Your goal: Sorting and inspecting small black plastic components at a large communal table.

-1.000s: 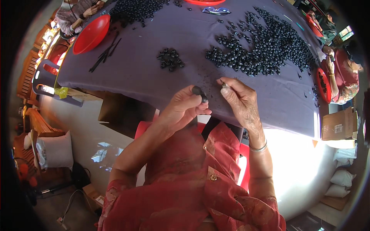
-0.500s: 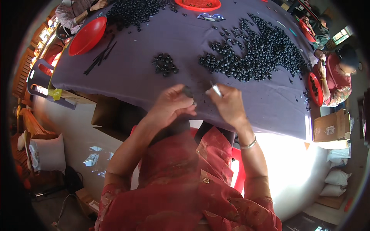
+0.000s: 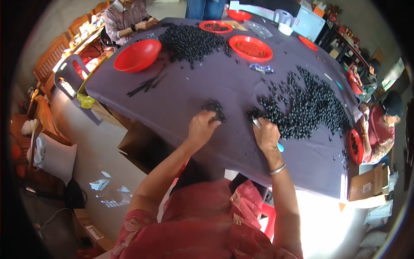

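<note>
My left hand (image 3: 202,129) is at the near side of a small heap of round, shiny black bead-like pieces (image 3: 217,111). Its fingers are drawn together, and whatever they may hold is hidden. In my right hand (image 3: 267,134) is a slim hand tool (image 3: 280,147) with a whitish front part and a blue end sticking out below the palm; its exact kind is unclear. That hand rests at the left near edge of a large spread of the same black pieces (image 3: 310,110).
A purple cloth covers the table (image 3: 172,108). At left stand a red bowl (image 3: 137,56) and dark thin strips (image 3: 147,83). Farther back are another black heap (image 3: 189,43), a red basin (image 3: 251,48) and glasses (image 3: 261,68). Other people sit at left and right.
The view has tilted up, showing more of the table's far side. My left hand has gone from in front of my body to the small heap; my right hand has reached the large spread's edge.
</note>
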`<move>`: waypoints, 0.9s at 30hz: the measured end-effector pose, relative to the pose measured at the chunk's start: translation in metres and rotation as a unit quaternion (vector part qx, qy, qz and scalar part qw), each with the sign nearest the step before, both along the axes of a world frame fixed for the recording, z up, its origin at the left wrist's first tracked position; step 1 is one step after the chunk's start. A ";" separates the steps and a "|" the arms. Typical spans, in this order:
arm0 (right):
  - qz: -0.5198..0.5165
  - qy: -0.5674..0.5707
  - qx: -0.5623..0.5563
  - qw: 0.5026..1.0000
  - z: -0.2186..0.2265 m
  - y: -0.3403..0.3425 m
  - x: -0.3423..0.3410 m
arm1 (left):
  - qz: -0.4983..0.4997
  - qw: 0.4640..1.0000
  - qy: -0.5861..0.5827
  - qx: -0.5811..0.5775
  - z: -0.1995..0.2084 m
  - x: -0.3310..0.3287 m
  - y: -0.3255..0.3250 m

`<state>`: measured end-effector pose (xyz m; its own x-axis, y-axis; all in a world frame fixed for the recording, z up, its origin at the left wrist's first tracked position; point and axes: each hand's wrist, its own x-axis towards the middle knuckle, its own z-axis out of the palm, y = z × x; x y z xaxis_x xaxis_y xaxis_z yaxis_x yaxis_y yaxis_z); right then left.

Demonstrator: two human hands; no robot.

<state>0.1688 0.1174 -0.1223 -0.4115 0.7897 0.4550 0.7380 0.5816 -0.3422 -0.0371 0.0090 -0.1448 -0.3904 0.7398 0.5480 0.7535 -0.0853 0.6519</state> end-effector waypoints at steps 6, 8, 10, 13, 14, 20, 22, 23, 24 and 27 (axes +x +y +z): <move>-0.038 -0.037 -0.041 0.998 0.008 -0.001 -0.005 | 0.019 1.000 -0.020 0.007 0.001 0.007 -0.001; -0.037 -0.039 -0.029 0.998 0.005 0.000 -0.005 | 0.024 0.999 -0.024 0.013 0.003 0.011 -0.001; -0.042 -0.052 -0.011 0.998 0.002 0.001 -0.009 | 0.030 0.995 -0.087 0.032 0.007 0.017 -0.005; -0.020 -0.031 0.011 0.999 0.001 0.002 -0.010 | 0.008 0.992 -0.120 0.034 -0.002 0.028 -0.010; -0.012 -0.028 -0.001 1.000 0.004 -0.001 -0.007 | -0.020 0.987 -0.151 0.043 -0.001 0.035 -0.012; 0.103 0.097 -0.164 0.976 0.052 -0.072 0.010 | -0.229 0.816 -0.518 -0.116 0.027 0.067 -0.030; 0.131 0.137 -0.192 0.963 0.058 -0.089 0.017 | -0.306 0.731 -0.593 -0.142 0.028 0.073 -0.031; 0.131 0.127 -0.180 0.967 0.055 -0.091 0.022 | -0.323 0.713 -0.599 -0.169 0.030 0.072 -0.032; 0.130 0.129 -0.179 0.967 0.053 -0.093 0.027 | -0.323 0.714 -0.597 -0.170 0.032 0.072 -0.032; 0.176 0.150 -0.207 0.951 0.054 -0.101 0.034 | -0.359 0.619 -0.659 -0.233 0.028 0.071 -0.034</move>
<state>0.2032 0.0166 -0.0683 -0.5847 0.7639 0.2730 0.3560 0.5440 -0.7599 0.0338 -0.0246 -0.1168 0.2487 0.9399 -0.2341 -0.5819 0.3382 0.7396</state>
